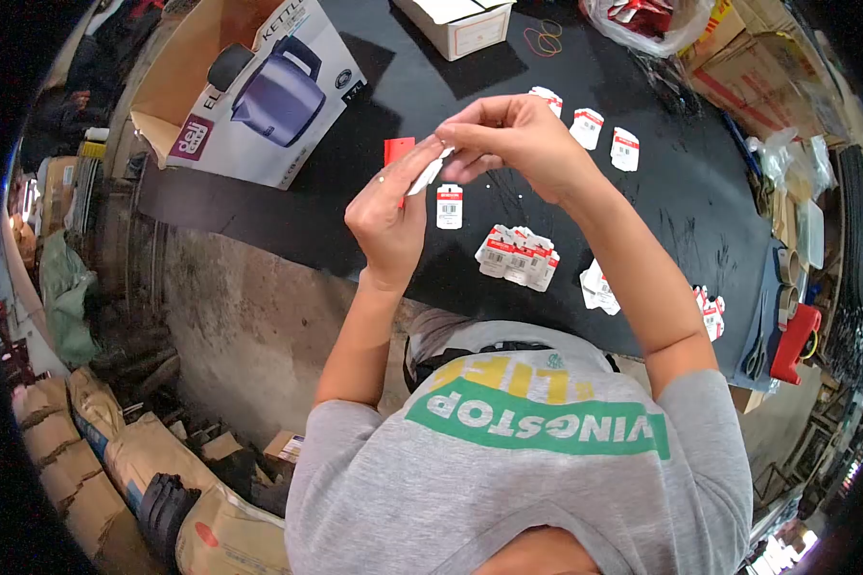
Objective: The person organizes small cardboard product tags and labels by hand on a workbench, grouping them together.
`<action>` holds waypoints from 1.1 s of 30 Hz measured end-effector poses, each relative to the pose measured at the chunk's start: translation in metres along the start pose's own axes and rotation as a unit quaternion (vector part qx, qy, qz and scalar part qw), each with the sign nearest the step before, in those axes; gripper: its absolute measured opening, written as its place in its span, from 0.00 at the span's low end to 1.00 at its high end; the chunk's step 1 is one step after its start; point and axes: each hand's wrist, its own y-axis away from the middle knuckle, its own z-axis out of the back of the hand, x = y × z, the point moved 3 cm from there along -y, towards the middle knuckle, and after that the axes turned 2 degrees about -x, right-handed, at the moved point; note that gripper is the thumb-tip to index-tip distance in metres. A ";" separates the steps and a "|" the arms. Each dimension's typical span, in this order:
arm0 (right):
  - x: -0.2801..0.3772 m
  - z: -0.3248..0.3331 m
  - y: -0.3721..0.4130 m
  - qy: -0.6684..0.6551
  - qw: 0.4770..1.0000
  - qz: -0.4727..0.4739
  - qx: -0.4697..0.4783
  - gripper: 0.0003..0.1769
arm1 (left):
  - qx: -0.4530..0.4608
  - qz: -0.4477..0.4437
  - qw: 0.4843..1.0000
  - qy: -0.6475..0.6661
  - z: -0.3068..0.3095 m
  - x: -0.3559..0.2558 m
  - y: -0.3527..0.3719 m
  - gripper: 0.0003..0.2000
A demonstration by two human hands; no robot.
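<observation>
My left hand [391, 206] grips a small white card [428, 175], seen nearly edge-on above the black table [336, 216]. My right hand [513, 142] meets it from the right, thumb and index finger pinched near the card's top; anything between them is too small to make out. A red piece [399, 149] shows behind my left fingers. Just below my hands lies a single red-and-white card [449, 207]. Nearer to me is an overlapping pile of such cards [518, 257], with more cards [599, 289] beside my right forearm. Further cards [625, 149] lie beyond my right hand.
A kettle box [292, 96] stands at the back left, a white box [465, 34] at the back. Rubber bands [544, 38] lie near a plastic bag [647, 24]. Scissors [758, 356] and a red tape dispenser [796, 345] are at the right edge.
</observation>
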 end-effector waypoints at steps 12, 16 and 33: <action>-0.079 0.049 -0.093 0.133 0.981 0.000 -0.139 0.10 | 0.107 0.556 0.780 0.265 0.005 0.037 0.089 0.13; -0.085 0.050 -0.098 0.162 0.978 -0.011 -0.134 0.16 | 0.119 0.569 0.788 0.205 0.020 0.029 0.087 0.15; -0.012 0.395 0.129 0.497 0.645 -0.117 -0.569 0.16 | 0.133 0.552 0.709 0.419 -0.015 0.010 0.058 0.17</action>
